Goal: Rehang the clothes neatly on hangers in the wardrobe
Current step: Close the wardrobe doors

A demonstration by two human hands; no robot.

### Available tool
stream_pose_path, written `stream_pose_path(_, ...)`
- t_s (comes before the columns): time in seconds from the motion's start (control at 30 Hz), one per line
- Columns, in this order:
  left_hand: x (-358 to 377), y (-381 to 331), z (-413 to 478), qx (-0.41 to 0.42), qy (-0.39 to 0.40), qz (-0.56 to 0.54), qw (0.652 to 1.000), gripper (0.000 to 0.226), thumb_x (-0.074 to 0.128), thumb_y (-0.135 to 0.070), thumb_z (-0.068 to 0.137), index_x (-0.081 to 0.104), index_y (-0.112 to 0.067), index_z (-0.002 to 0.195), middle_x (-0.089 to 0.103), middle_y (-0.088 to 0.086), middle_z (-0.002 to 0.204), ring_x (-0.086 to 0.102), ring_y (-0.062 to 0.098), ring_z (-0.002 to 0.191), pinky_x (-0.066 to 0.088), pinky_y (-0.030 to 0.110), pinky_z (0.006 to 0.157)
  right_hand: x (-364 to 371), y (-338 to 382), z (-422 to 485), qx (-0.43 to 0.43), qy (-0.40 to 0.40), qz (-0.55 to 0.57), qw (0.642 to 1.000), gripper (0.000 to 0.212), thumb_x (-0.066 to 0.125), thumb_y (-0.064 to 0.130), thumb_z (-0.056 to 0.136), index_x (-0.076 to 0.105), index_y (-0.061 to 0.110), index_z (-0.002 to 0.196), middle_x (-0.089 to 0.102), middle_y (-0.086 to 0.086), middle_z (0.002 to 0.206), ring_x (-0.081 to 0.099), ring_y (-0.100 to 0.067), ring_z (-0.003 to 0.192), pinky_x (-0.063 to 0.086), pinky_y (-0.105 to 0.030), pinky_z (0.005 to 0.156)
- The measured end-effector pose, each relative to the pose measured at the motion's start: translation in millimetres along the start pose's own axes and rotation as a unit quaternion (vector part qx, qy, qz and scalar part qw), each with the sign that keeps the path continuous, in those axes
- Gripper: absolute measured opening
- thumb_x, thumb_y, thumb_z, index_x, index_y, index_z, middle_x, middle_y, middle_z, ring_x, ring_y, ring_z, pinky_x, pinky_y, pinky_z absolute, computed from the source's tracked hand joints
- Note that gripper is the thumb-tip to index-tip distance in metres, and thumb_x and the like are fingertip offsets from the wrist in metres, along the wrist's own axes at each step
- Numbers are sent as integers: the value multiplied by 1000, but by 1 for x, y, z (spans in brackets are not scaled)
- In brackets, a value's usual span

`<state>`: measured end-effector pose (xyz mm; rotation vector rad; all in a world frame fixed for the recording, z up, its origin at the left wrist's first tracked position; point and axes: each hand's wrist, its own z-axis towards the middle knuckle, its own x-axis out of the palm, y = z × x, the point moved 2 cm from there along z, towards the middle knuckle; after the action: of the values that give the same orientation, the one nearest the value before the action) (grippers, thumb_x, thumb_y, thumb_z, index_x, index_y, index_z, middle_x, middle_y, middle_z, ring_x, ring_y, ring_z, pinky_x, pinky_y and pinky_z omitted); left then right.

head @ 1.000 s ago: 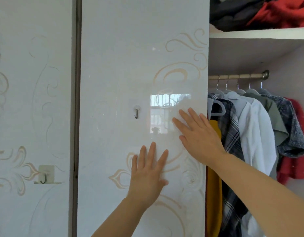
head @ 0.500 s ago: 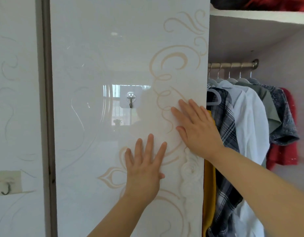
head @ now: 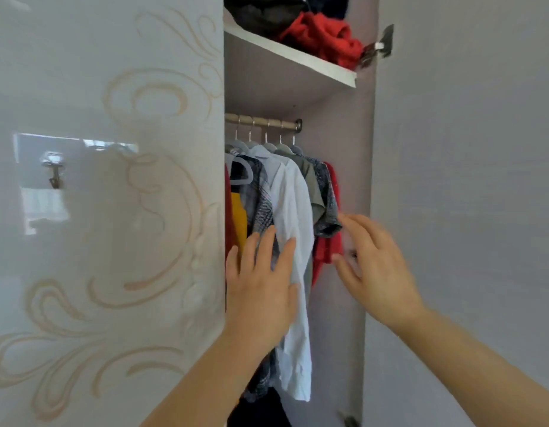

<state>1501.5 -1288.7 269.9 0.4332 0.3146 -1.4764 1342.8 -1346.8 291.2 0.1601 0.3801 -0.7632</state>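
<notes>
Open wardrobe gap between a glossy sliding door (head: 106, 211), patterned with beige swirls, and a plain grey side panel (head: 338, 180). Small metal hook (head: 53, 174) stuck on the door, well away from the rail. Hanging rail (head: 262, 121) just under a white shelf (head: 290, 55), carrying a row of pale hangers (head: 268, 144). Below the rail, packed side by side: a yellow garment (head: 238, 220) nearest the door, then a plaid shirt (head: 261, 198), a white shirt (head: 293, 211), an olive shirt (head: 310, 180), a dark patterned shirt (head: 327, 198), and a red garment (head: 328, 251) farthest along, close to the side panel. Above the shelf, a heap of red clothing (head: 322, 38) and dark clothing (head: 267, 10).

Left hand (head: 261, 291) raised below the rail, palm toward the clothes, fingers spread and empty, tips over the plaid and white shirts; contact not clear. Right hand (head: 375, 266) blurred, held in front of the red garment and the side panel, fingers loosely spread and slightly curled, gripping nothing visible.
</notes>
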Motion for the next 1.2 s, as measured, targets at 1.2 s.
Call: stream_pose_path(1.2, -5, -408, 141, 254, -102, 83, 958, 38, 36, -39, 92, 65, -18, 108, 44, 1, 139, 13, 25, 142, -9, 55, 108, -206, -293, -129, 73, -77, -15, 994, 53, 34, 38, 93, 44, 5, 134, 51, -13, 133, 41, -20, 124, 34, -33, 104)
